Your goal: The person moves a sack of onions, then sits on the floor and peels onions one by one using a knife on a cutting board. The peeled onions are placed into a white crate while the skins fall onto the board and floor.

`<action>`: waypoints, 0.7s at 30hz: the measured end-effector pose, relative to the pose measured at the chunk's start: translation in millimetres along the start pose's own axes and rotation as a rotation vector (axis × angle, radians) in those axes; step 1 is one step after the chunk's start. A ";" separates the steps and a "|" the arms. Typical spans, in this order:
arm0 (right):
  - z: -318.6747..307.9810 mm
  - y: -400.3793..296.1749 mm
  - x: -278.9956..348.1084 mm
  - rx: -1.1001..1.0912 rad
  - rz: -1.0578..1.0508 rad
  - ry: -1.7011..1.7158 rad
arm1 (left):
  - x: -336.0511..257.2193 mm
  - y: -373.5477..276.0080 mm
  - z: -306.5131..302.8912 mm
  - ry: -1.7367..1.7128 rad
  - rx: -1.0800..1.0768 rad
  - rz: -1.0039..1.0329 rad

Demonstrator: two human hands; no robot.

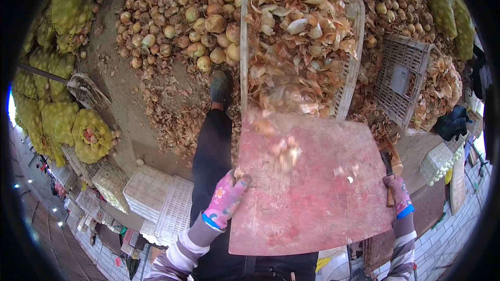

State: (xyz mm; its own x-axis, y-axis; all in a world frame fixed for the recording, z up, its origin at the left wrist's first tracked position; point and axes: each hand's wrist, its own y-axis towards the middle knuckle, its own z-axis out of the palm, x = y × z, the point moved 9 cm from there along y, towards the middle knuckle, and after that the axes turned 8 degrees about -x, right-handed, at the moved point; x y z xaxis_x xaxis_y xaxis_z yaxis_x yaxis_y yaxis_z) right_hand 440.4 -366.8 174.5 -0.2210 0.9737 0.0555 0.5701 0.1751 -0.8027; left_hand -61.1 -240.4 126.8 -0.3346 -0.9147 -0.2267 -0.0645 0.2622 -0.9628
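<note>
A worn red board (312,187) is held between my hands over my lap, its far edge at the near end of a plastic crate (244,46) full of onion skins (300,42). My left hand (230,195), in a pink flowered glove, grips the board's left edge. My right hand (397,193), gloved too, holds the right edge together with a wooden-handled knife (390,191). Blurred onion scraps (287,154) are over the board, with a few small bits of peel (349,175) to their right.
Loose onions (175,19) are heaped on the floor behind the crate. A tilted crate (404,77) of skins stands at right. Yellow net sacks (91,136), a shovel (86,91) and stacked white crates (148,191) are at left. My shoe (221,87) rests beside the skin-filled crate.
</note>
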 end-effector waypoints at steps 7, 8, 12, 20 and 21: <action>29.1 -45.1 -33.6 0.039 0.236 0.330 | 26.6 -13.4 -7.3 0.110 0.004 0.061; 33.6 -53.2 -38.7 0.076 0.254 0.443 | 32.0 -11.2 -5.2 0.057 0.034 0.036; 38.3 -77.8 -33.5 0.094 0.204 0.733 | -3.9 -1.4 3.9 -0.096 0.085 0.134; -31.7 -60.7 52.0 -0.247 -0.039 1.006 | -188.8 63.7 27.5 0.097 0.064 0.604; -42.8 -48.5 71.1 -0.227 -0.054 1.017 | -219.8 78.0 32.1 0.127 0.012 0.714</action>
State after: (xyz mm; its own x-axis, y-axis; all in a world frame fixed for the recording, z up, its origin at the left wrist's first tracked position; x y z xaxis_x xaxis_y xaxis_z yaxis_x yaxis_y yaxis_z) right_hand 430.9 -299.8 242.8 0.4600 0.6087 0.6465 0.7377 0.1433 -0.6598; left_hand 37.7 -28.7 96.9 -0.3976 -0.4788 -0.7827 0.2206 0.7781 -0.5881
